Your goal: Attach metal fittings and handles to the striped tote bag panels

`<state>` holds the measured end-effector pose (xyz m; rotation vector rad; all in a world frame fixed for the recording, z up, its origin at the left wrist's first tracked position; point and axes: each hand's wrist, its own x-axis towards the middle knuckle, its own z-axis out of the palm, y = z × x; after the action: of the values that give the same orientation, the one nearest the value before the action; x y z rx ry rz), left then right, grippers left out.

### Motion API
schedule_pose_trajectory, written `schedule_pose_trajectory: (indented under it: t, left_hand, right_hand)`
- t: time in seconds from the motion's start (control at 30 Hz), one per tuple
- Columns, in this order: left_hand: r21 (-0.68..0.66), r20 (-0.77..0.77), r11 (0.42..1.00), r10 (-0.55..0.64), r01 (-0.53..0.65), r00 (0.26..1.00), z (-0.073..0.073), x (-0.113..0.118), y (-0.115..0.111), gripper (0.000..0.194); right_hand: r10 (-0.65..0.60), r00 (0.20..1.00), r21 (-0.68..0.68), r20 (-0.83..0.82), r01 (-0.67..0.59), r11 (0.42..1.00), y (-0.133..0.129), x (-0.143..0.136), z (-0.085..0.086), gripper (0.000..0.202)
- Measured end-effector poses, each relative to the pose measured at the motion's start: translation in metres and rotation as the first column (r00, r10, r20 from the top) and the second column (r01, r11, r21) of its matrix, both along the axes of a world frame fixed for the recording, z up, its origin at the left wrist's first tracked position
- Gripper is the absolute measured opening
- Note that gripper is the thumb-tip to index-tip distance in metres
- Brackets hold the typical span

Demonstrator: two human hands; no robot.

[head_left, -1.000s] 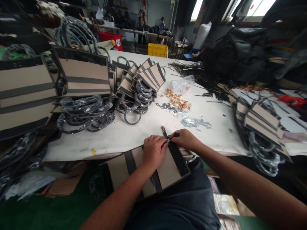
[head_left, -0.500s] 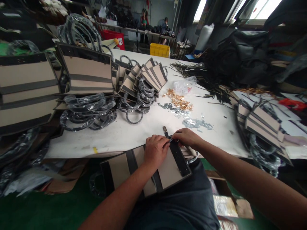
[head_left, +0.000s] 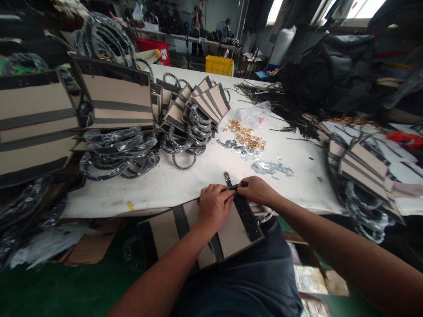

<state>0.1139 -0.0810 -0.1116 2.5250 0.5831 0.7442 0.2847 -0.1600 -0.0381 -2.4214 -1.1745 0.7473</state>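
Panel [head_left: 235, 235], one, against two grips [head_left: 215, 204] [head_left: 256, 189]

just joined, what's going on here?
A person is working bare-handed on a beige-and-black panel over the lap at the edge of the white table. The left hand rests on the panel; the right hand grips something small and dark, too small to identify, at its black upper corner. A metal-tipped strap sticks out there. Gold pieces and silver pieces lie loose beyond the hands.
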Motion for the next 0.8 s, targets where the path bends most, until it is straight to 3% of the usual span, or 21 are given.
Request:
schedule_pose_trajectory:
  t: [0.27,0.47,0.6,0.8]
  left_hand:
    - [0.033,-0.040,0.999,-0.019,0.020,0.999,0.003,0.002,-0.001,0.021]
    - [0.038,-0.079,0.997,-0.058,0.061,0.995,0.007,-0.001,-0.001,0.030]
    - [0.043,-0.095,0.995,-0.086,0.090,0.992,0.008,0.000,0.000,0.040]
    - [0.048,-0.114,0.996,-0.073,0.079,0.991,0.007,0.002,-0.001,0.041]
  right_hand:
    - [-0.064,0.995,0.281,-0.082,0.085,0.956,-0.035,-0.017,0.009,0.017]
    - [0.117,0.988,0.170,0.100,-0.133,0.976,-0.077,-0.028,-0.015,0.015]
    - [0.075,0.977,0.159,0.202,-0.108,0.981,-0.089,-0.034,-0.030,0.015]
    - [0.033,0.908,0.179,0.418,-0.118,0.977,-0.094,-0.049,-0.046,0.010]
